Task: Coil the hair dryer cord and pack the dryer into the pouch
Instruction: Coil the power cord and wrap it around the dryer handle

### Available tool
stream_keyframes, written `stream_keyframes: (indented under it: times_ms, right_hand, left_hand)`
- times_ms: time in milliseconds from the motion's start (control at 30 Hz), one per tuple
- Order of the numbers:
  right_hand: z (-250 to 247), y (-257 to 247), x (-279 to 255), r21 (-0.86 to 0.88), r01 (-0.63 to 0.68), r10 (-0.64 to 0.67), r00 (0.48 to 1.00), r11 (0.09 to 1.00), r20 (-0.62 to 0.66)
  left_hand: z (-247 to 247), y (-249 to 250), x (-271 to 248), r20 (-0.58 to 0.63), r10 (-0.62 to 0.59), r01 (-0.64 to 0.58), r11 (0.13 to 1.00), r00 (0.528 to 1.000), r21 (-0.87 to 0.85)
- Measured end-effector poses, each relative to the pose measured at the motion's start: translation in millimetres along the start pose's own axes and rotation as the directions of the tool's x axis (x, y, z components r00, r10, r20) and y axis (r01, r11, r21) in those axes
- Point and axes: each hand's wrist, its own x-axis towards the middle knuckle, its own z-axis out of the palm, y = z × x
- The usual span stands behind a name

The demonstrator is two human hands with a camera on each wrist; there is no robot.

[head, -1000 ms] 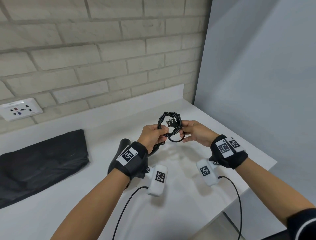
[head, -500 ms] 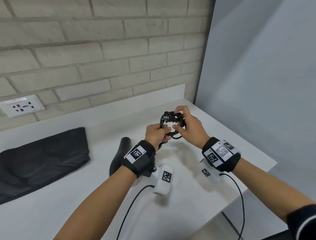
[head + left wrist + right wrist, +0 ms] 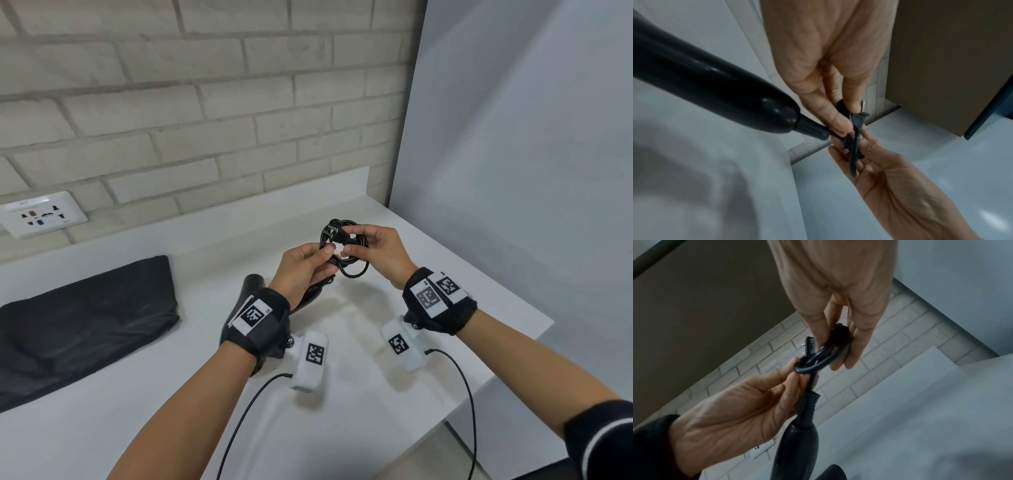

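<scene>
The black cord is wound into a small coil held above the white counter, its plug poking out at the top left. My left hand pinches the coil's left side near where the cord leaves the dryer handle. My right hand pinches the coil's right side with thumb and fingers. The black hair dryer lies on the counter under my left wrist, mostly hidden. The flat black pouch lies at the left.
A white wall socket sits on the brick wall at the left. A grey panel bounds the counter on the right. The counter's front right corner is close to my right wrist.
My right hand shifted from the coil's lower right up over its top, then settled pinching the right side. The plug has turned toward the upper left. The left hand kept its hold.
</scene>
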Motion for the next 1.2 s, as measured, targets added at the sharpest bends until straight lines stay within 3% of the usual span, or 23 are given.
stream_keyframes:
  times_ms: [167,233,300,367,467,533,567,600,667,733,767,867,1000,1200]
  right_hand:
    - [-1.3,-1.5,2.9,-0.059,-0.044,0.044,0.999,0.997,-0.007]
    - [-1.0,-2.6,3.2,-0.271,0.015,-0.019,1.000,0.962,-0.010]
    - [-1.3,-1.6,2.1,-0.509,0.128,-0.148,0.989,0.851,0.002]
    - [-5.0,-5.1,1.6,-0.636,0.272,-0.354,0.935,0.722,-0.002]
    - [-11.0,-7.0,6.8,-0.730,0.507,-0.615,0.774,0.459,0.151]
    - [-10.7,-4.9,8.7,-0.729,0.608,-0.643,0.701,0.314,0.308]
    - [-10.5,-6.5,8.5,-0.722,0.618,-0.624,0.705,0.311,0.335]
    - [-9.8,-9.7,7.8,-0.712,0.599,-0.601,0.736,0.366,0.310]
    - [-10.1,-20.1,6.4,-0.595,0.497,-0.514,0.843,0.632,0.157]
    - [-10.2,-29.6,6.0,-0.239,0.357,-0.364,0.931,0.903,0.016]
    - [-9.9,-32.4,6.0,-0.057,0.308,-0.310,0.950,0.950,-0.037]
    - [-8.3,-32.6,5.2,0.173,0.214,-0.199,0.975,0.961,-0.100]
    - [-12.9,-27.5,2.6,0.063,0.128,-0.124,0.990,0.990,-0.066]
    - [-20.3,-27.1,4.2,0.221,-0.001,0.023,0.995,0.975,-0.095]
  left_hand:
    - [-1.3,1.8,0.3,0.021,-0.029,0.029,1.000,0.999,0.002]
    - [1.7,0.0,1.4,-0.010,-0.031,0.031,0.999,0.999,0.018]
    - [4.1,-2.0,2.1,-0.040,-0.025,0.026,0.999,0.999,0.045]
    - [6.0,-4.9,2.7,-0.054,-0.023,0.026,0.998,0.998,0.063]
    - [7.7,-5.4,3.5,-0.073,-0.017,0.022,0.997,0.997,0.068]
    - [7.9,-5.5,4.5,-0.085,-0.008,0.015,0.997,0.996,0.076]
    - [8.2,-5.6,4.7,-0.092,-0.004,0.012,0.996,0.996,0.085]
    - [8.8,-6.2,4.7,-0.096,-0.001,0.010,0.995,0.995,0.095]
    - [10.4,-9.0,5.2,-0.111,0.003,0.008,0.995,0.994,0.097]
    - [10.5,-10.8,5.5,-0.127,0.004,0.006,0.997,0.992,0.073]
    - [9.2,-10.5,6.4,-0.129,-0.001,0.008,0.999,0.992,0.053]
    - [3.5,-8.0,6.6,-0.113,-0.051,0.052,0.999,0.992,0.005]
    - [5.3,-7.0,2.2,-0.050,-0.096,0.101,0.990,0.994,0.103]
    - [-5.6,-1.1,-0.6,0.068,-0.051,0.051,0.999,0.996,-0.001]
